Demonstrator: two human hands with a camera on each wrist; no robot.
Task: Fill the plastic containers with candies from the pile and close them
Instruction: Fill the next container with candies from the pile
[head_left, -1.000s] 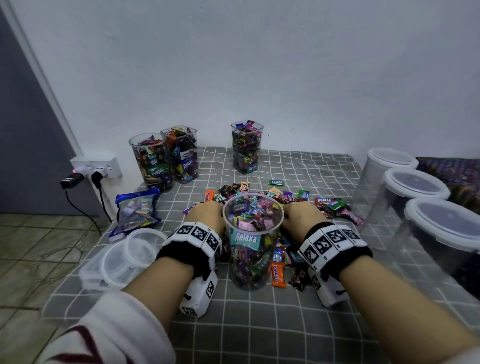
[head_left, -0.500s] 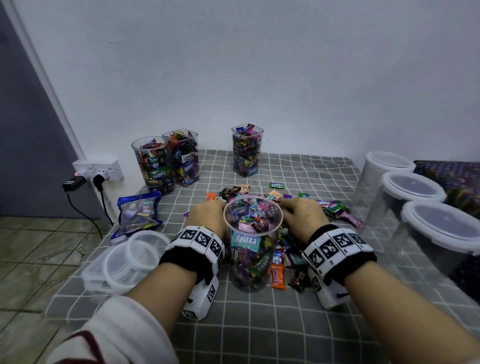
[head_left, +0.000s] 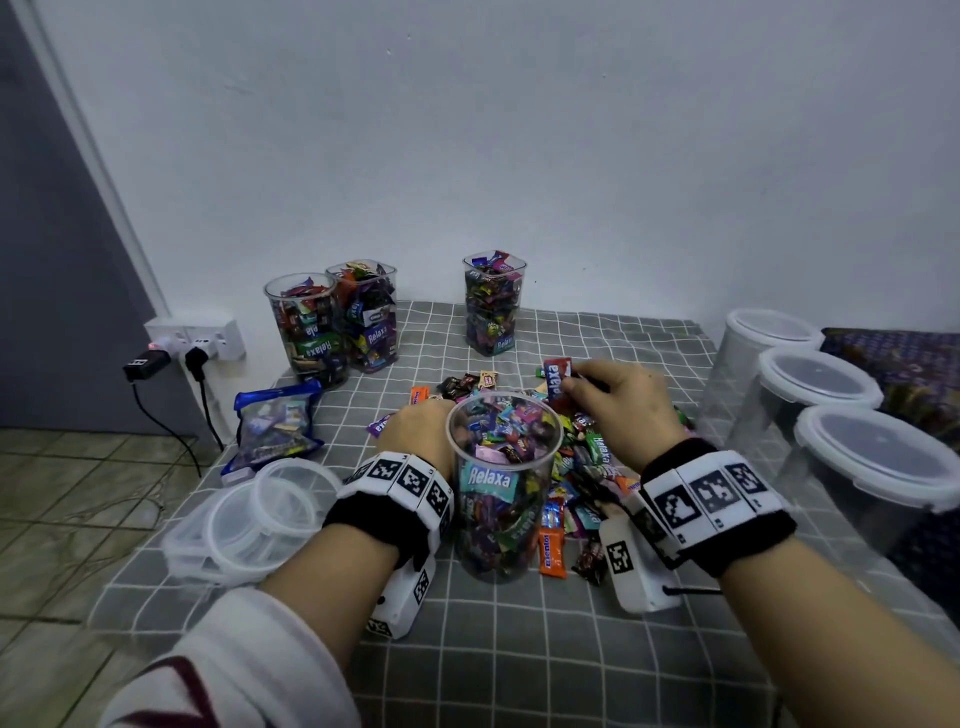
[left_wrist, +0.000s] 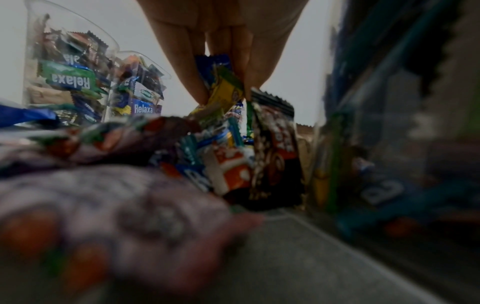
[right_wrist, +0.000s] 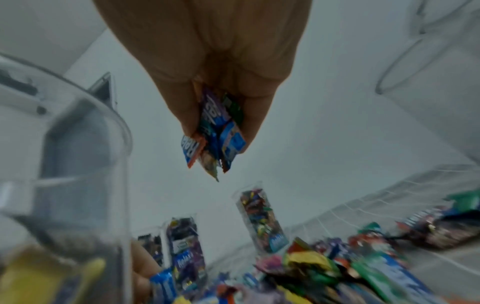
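Pinching candies (right_wrist: 213, 131): right hand (head_left: 623, 405) lifted; left hand (left_wrist: 221, 51) in the pile (head_left: 582, 457).

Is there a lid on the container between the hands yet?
No, the container stands open-topped in the head view, candies showing inside its bare rim, and the loose lids lie stacked to the left.

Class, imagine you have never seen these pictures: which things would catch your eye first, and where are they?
First, the clear container at centre front, nearly full of bright wrapped candies, between two hands wearing marker bands. The right hand holds a bunch of candies above the pile; the left hand pinches candies down in it. Three more filled containers stand by the wall, and lidded empty ones line the right.
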